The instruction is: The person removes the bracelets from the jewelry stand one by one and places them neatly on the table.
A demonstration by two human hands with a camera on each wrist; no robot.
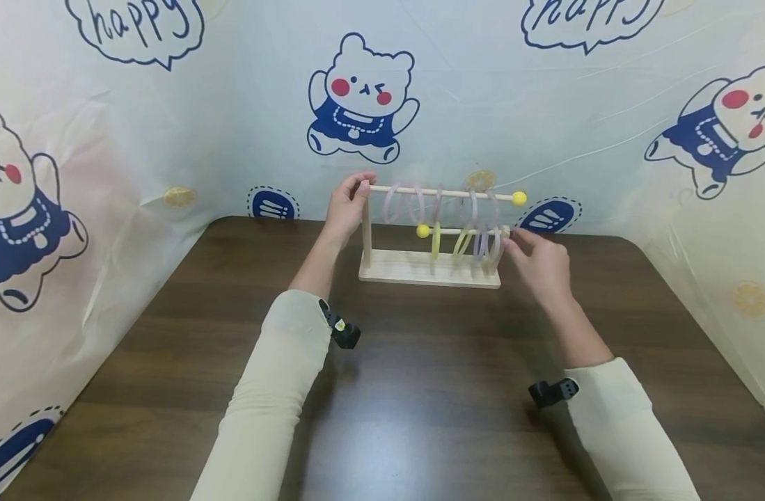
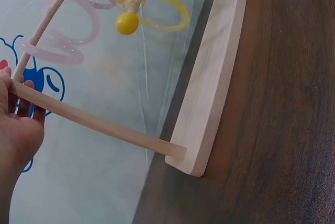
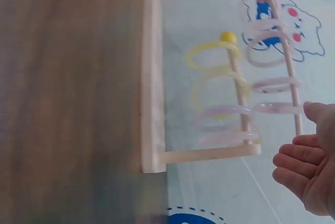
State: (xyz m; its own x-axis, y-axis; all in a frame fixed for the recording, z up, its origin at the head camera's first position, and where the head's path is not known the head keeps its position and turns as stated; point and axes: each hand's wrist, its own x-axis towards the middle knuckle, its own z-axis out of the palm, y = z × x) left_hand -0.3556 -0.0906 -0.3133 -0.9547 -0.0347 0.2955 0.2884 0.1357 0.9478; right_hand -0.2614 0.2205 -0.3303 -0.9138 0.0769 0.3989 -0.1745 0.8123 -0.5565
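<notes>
The left hand (image 1: 346, 206) is pinching the top corner of the pale wooden bracelet rack (image 1: 429, 268). The right hand (image 1: 541, 263), fingers spread, is hovering beside translucent plastic rings (image 1: 476, 236) (likely light, stiff, slippery).

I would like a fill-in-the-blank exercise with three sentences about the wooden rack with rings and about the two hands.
1. The left hand grips the top of the wooden rack's ____ post.
2. The ball at the free end of the upper rod is ____ in colour.
3. The rack stands on a dark ____ table.

Missing words: left; yellow; wooden
</notes>
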